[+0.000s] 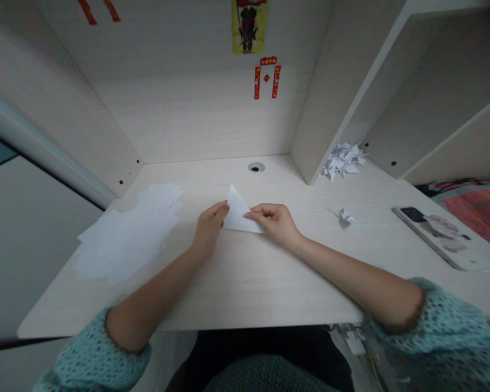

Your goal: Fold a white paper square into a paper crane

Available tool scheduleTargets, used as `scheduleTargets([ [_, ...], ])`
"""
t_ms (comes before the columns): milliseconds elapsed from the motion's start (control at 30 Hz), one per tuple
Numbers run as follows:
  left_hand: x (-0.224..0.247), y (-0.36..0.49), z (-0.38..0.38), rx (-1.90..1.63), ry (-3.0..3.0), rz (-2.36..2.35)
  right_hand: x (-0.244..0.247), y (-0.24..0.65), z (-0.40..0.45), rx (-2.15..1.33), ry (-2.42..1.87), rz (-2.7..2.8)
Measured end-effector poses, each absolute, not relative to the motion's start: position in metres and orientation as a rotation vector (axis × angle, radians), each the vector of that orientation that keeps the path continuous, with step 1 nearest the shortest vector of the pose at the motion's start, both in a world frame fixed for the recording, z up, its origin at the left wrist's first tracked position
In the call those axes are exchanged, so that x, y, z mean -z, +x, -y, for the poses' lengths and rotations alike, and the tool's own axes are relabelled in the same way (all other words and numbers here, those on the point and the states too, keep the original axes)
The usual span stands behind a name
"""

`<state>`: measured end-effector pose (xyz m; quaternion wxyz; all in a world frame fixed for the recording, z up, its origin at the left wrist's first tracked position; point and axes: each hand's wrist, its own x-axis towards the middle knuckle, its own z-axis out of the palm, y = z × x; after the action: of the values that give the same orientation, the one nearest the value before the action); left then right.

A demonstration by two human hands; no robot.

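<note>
A white sheet of paper (pixel 238 213), folded into a triangle with its tip pointing up, is held just above the middle of the desk. My left hand (pixel 209 227) pinches its left edge between thumb and fingers. On the right side, my right hand (pixel 276 222) has thumb and fingertips closed on the paper near its slanting edge. To the left lies a spread pile of white paper sheets (pixel 126 234). A small folded paper piece (pixel 346 218) rests on the desk to the right of my right hand.
Many folded paper pieces (pixel 343 160) are heaped by the upright divider (pixel 324 109) at the back right. A phone (pixel 441 237) lies at the right, beside red cloth (pixel 479 207). The desk's back has a round cable hole (pixel 256 167).
</note>
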<state>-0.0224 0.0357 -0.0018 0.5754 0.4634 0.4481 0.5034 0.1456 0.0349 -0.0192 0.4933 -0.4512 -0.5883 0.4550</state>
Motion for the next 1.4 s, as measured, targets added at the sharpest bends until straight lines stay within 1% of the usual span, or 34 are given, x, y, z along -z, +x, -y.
scheduleTargets([
  [200,0.003,-0.023,-0.038,-1.074,1.058,-1.026,0.025,0.151,-0.046,-1.213,-1.029,1.222],
  [367,0.005,-0.023,-0.038,-1.046,1.032,-1.062,0.026,0.149,-0.043,-1.092,-0.993,1.317],
  [467,0.006,-0.022,-0.038,-1.049,1.04,-1.053,0.028,0.151,-0.042,-0.877,-1.049,1.472],
  [600,0.006,-0.022,-0.038,-1.08,1.061,-1.075,0.027,0.155,-0.041,-0.382,-1.035,1.813],
  [700,0.007,-0.023,-0.038,-1.132,1.061,-1.119,0.024,0.158,-0.038,-0.085,-0.951,2.086],
  [800,0.008,-0.023,-0.039,-1.164,1.08,-1.117,0.021,0.16,-0.036,0.095,-0.916,2.219],
  [933,0.008,-0.024,-0.039,-1.178,1.091,-1.157,0.019,0.163,-0.033,0.228,-0.858,2.251],
  [1033,0.008,-0.023,-0.039,-1.173,1.092,-1.167,0.018,0.164,-0.032,0.231,-0.855,2.285],
  [1267,0.009,-0.025,-0.041,-1.163,1.125,-1.205,0.02,0.163,-0.034,-0.135,-0.932,2.14],
  [1400,0.007,-0.027,-0.041,-1.184,1.244,-1.243,0.023,0.163,-0.035,-0.162,-0.946,2.108],
])
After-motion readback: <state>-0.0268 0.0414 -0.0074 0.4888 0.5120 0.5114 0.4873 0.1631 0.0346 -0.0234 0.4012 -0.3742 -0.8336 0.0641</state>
